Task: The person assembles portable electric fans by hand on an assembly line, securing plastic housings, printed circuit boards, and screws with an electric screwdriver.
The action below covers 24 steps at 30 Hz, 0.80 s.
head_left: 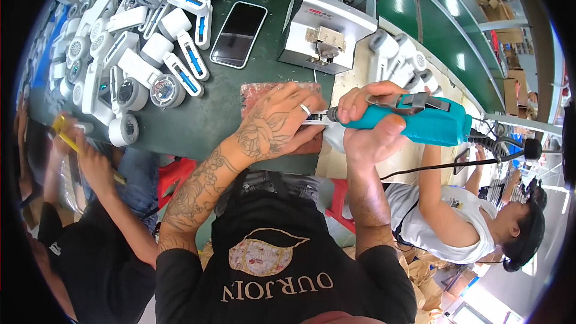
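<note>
Over the red pad (254, 93), left fingers (293, 108) pinched a white part (317, 122), mostly hidden; right fingers (353, 103) gripped a teal screwdriver (437, 123).

Room: bare green tabletop (216, 103) is lying open left of the left hand (279, 114). Obstacles: white gadgets (135, 68) are crowding farther left; a phone (239, 35) is lying ahead-left; a grey machine (300, 39) is standing ahead; a teal screwdriver (429, 123) is jutting rightward from the right hand (366, 141), black cable (468, 164) trailing.
</note>
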Motion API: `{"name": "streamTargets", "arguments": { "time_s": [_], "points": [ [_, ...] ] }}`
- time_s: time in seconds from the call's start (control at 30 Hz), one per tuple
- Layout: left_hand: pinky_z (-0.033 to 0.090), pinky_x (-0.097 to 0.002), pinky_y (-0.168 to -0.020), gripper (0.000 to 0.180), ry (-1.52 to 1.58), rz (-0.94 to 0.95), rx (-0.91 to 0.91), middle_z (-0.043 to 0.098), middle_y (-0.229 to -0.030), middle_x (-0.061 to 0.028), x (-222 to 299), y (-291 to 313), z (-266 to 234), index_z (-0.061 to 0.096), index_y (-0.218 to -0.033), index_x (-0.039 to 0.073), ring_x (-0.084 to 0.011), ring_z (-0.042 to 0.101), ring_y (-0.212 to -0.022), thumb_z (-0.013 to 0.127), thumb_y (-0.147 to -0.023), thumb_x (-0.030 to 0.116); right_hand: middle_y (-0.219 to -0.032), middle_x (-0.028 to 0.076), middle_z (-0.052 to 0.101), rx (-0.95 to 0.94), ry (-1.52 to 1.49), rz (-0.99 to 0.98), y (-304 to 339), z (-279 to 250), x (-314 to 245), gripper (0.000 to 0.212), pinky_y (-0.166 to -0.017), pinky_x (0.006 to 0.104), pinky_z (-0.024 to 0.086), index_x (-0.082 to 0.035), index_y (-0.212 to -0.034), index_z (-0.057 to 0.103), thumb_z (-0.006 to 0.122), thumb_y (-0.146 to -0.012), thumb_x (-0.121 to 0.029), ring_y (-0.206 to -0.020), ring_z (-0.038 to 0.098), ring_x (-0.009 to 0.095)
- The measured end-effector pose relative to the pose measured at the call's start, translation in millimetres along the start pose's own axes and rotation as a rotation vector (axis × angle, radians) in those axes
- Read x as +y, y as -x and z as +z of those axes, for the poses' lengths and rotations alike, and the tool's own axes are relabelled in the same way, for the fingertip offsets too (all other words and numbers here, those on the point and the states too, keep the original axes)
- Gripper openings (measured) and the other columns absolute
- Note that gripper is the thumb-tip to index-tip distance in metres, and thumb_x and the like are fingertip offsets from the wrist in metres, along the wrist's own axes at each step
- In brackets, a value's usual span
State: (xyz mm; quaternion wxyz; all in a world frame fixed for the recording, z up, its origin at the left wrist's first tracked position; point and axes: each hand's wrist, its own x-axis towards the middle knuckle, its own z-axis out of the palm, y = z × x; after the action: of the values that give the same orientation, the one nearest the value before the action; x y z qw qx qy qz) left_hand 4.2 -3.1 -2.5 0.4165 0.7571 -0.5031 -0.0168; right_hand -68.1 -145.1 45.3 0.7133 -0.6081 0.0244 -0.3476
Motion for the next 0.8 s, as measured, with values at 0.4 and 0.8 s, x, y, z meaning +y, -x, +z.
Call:
{"name": "streamTargets", "arguments": {
  "time_s": [0.4, 0.8],
  "points": [
    [0.048, -0.0431, -0.085, 0.026, 0.096, 0.034, -0.058, 0.057, -0.1, -0.0085, -3.6, -1.9, -1.4, 0.059, -0.096, 0.007, -0.033, 0.055, -0.096, 0.072, -0.083, 0.026, -0.061, 0.006, 0.045, -0.049, 0.107, -0.01, 1.9, 2.1, -3.3, 0.074, -0.048, 0.0325, 0.041, 0.002, -0.109, 0.048, 0.062, -0.087, -0.067, -0.05, 0.047, 0.018],
    [0.046, -0.0433, -0.092, 0.026, 0.048, -0.126, 0.025, 0.065, -0.109, -0.0089, 10.4, -3.1, 0.2, 0.069, -0.099, 0.007, -0.0321, 0.057, -0.099, 0.074, -0.081, 0.024, -0.062, 0.005, 0.047, 0.008, 0.109, -0.031, -6.5, 3.9, -15.5, 0.081, -0.05, 0.0328, 0.042, 0.004, -0.112, 0.052, 0.057, -0.086, -0.072, -0.052, 0.048, 0.017]
  ]
}}
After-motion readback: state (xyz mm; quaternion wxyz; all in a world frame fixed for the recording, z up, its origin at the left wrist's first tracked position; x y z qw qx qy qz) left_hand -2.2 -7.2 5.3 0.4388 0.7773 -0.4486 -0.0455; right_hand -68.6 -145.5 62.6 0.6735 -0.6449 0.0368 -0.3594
